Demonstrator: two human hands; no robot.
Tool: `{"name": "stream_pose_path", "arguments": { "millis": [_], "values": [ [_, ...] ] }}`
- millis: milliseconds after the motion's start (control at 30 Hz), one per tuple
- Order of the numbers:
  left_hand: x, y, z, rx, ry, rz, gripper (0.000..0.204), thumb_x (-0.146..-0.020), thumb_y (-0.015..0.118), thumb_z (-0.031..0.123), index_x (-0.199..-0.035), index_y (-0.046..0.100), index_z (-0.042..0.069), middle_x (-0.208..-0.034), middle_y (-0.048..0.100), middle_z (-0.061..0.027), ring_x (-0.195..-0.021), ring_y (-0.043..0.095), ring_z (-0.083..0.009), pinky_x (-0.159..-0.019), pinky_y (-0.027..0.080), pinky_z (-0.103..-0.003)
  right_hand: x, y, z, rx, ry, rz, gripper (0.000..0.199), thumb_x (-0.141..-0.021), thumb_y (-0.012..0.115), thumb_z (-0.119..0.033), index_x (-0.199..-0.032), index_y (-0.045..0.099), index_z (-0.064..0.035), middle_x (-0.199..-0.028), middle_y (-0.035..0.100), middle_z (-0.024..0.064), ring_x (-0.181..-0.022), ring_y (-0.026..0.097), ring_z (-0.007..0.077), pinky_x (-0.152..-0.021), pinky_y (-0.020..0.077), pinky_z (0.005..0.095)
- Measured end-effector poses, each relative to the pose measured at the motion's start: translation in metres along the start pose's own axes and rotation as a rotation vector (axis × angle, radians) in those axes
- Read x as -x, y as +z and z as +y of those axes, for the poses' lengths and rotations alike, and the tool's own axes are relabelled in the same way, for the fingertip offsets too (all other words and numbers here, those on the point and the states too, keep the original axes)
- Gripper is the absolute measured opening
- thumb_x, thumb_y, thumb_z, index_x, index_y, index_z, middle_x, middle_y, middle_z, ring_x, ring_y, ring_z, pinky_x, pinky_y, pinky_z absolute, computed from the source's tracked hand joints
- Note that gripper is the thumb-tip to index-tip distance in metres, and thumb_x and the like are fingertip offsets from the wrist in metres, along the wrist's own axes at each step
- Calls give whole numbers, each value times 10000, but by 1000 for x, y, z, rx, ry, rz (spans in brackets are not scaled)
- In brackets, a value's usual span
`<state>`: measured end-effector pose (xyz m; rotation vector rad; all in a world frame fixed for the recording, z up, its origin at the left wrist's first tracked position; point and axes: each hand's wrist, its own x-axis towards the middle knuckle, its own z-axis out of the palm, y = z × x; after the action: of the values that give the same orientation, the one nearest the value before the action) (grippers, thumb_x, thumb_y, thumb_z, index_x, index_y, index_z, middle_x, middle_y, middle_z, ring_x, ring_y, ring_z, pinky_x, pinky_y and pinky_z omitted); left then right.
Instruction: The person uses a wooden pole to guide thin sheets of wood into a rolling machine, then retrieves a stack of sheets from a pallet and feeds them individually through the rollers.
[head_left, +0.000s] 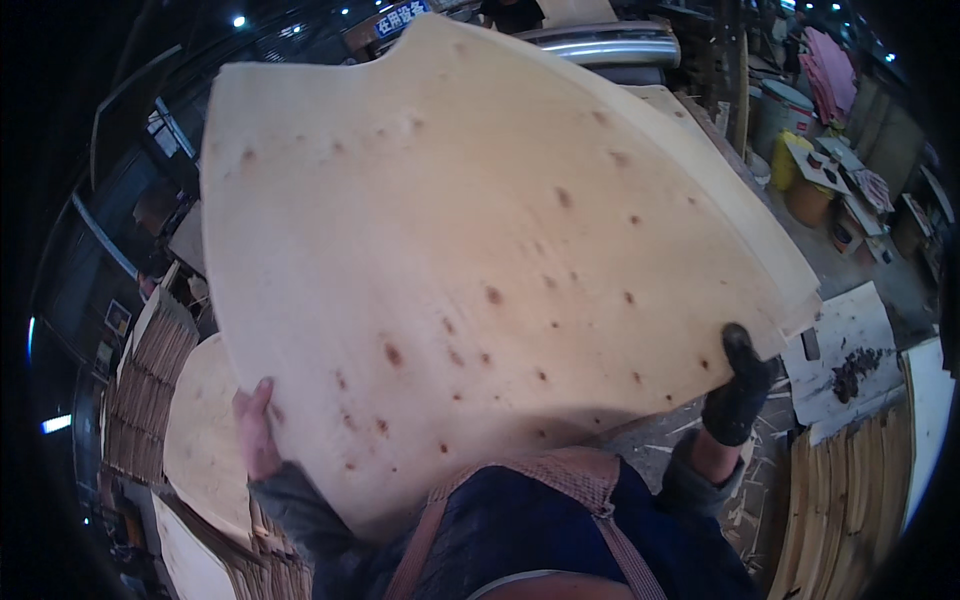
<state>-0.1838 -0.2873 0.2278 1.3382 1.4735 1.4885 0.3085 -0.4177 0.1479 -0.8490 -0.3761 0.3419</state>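
Note:
A large, thin sheet of wood veneer [480, 240], pale with brown knots, fills the middle of the head view and bends upward at its far edge. My left hand [257, 425], bare, grips its left edge, thumb on top and the other fingers hidden. On the right, my right hand [738, 390] wears a dark glove and pinches the near right corner, its thumb over the face. Another veneer layer shows along the sheet's right side.
Stacks of veneer [150, 380] stand at the left, with more sheets [215, 440] lower down. At the right are a wooden stack [845, 500], a white sheet with dark debris [840, 350], buckets [785, 110] and a pink cloth [828, 70]. A metal roller [610, 45] lies beyond; another person [512, 14] is behind it.

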Motion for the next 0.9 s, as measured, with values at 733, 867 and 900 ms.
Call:
{"name": "stream_pose_path", "arguments": {
  "millis": [733,867,900],
  "values": [
    [-257,329,-248,66,-515,-716,201,-798,620,168,-907,607,-1,-604,533,-21,-510,505,-122,-441,383,-263,-150,-169,51,193,-22,504,375,-758,694,-204,-1048,597,13,-938,627,84,-833,606,226,-760,507,340],
    [-275,357,-282,-201,-173,-586,331,-782,621,189,-1002,579,-54,-834,572,-108,-648,547,-197,-544,437,-306,-188,-218,97,254,136,607,348,-805,654,-220,-1048,601,23,-937,628,71,-820,601,197,-747,509,321],
    [-276,375,-301,-361,-10,-471,381,-768,631,197,-1032,565,-69,-907,571,-142,-768,562,-242,-639,463,-340,-190,-256,110,315,97,607,402,-806,658,-234,-1127,561,-14,-969,626,99,-863,592,250,-778,499,368]
  ]
}}
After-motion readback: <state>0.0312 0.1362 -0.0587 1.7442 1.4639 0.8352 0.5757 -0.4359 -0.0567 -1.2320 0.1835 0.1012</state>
